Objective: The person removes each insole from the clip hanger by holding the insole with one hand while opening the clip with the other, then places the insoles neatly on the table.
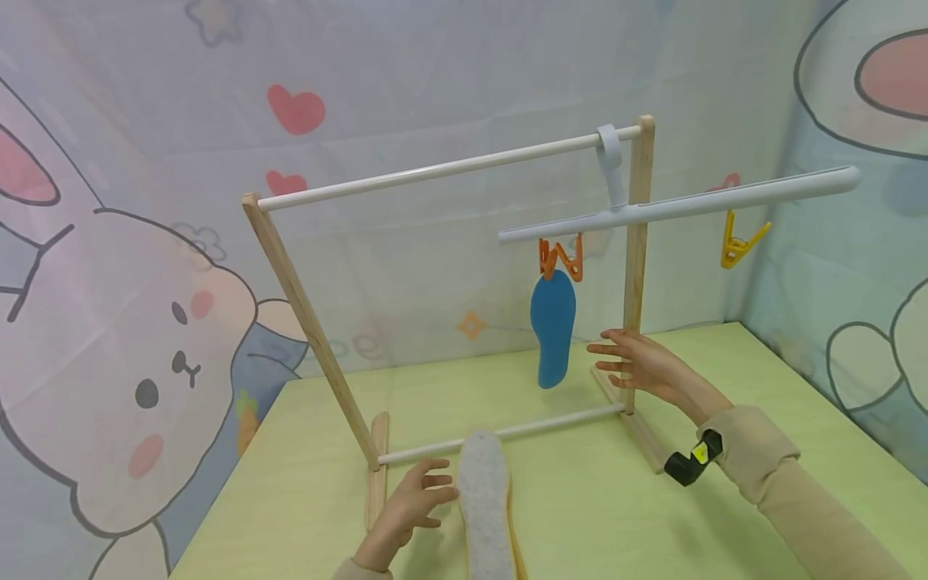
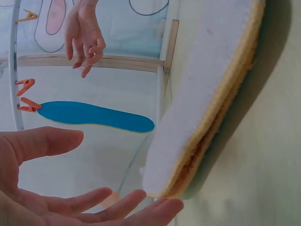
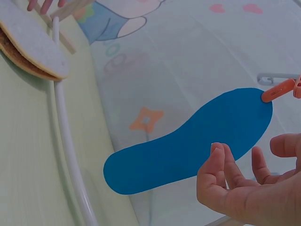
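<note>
A blue insole (image 1: pixel 553 329) hangs toe up from an orange clip (image 1: pixel 547 259) on a white hanger bar (image 1: pixel 674 208). To its right in the head view, my right hand (image 1: pixel 641 366) holds nothing, fingers pointing toward the insole. Low in the head view, a pair of pale grey insoles (image 1: pixel 484 503) with yellow edges lies stacked. My left hand (image 1: pixel 416 507) is just left of the stack, its fingers loosely spread. In the left wrist view, those fingertips (image 2: pixel 167 209) lie right at the end of the grey insoles (image 2: pixel 188 108), with nothing gripped.
A wooden rack with white rods (image 1: pixel 449 167) stands on the light green table (image 1: pixel 319 431). The hanger hooks over its top rod near the right post (image 1: pixel 638 266). A second orange clip (image 1: pixel 575 262) and a yellow clip (image 1: pixel 735 246) hang from the bar.
</note>
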`<state>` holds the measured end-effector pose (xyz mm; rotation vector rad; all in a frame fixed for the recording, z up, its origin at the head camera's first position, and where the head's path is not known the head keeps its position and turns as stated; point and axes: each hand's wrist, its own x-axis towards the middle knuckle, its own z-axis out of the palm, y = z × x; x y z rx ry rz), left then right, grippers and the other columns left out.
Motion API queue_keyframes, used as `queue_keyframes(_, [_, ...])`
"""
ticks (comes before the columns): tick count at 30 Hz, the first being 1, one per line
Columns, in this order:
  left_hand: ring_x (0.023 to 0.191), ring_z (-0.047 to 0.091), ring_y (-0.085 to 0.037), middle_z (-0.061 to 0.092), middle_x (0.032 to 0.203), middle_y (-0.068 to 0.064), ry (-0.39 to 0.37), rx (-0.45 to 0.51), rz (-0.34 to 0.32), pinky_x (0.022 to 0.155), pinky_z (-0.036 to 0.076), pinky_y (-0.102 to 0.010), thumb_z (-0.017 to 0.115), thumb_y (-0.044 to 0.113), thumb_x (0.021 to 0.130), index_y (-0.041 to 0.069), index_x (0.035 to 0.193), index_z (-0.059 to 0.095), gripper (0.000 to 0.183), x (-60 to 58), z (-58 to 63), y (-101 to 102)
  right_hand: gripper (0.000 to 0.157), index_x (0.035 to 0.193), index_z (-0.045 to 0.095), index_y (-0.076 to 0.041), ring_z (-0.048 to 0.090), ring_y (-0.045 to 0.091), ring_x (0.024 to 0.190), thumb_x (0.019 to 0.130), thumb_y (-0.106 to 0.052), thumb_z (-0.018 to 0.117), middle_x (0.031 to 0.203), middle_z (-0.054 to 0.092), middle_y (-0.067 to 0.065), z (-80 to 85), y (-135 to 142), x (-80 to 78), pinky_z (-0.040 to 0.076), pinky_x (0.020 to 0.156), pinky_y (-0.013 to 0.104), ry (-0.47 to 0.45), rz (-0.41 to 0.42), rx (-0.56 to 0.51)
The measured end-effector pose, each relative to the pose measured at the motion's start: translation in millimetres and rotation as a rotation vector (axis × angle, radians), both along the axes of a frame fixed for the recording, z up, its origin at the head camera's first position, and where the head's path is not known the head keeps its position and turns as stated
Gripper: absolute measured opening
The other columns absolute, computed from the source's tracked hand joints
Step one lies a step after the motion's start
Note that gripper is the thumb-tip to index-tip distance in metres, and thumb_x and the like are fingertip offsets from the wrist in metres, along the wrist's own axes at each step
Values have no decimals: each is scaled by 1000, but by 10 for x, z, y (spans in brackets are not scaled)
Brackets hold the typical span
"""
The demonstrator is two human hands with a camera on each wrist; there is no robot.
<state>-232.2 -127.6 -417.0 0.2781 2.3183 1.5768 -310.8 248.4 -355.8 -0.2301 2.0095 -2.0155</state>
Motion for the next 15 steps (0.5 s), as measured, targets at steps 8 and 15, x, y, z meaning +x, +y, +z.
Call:
queue_keyframes(8, [107,50,-45,42,125,-35,56,-9,-7,78,50,-51,56,20,87,-6,129,35,53,-77,79,-1,51,134,19,-14,49,7,106,95,-43,34,147,23,16,-7,4,-20,42,86,23,13,6,31])
queue_keyframes(15, [108,50,-45,41,126,-34,76,15,-4,79,51,-50,55,22,89,-5,128,38,51,-139,138,18,66,142,6,-6,36,28,127,96,-44,32,149,15,21,16,-3,-16,36,96,31,15,12,41])
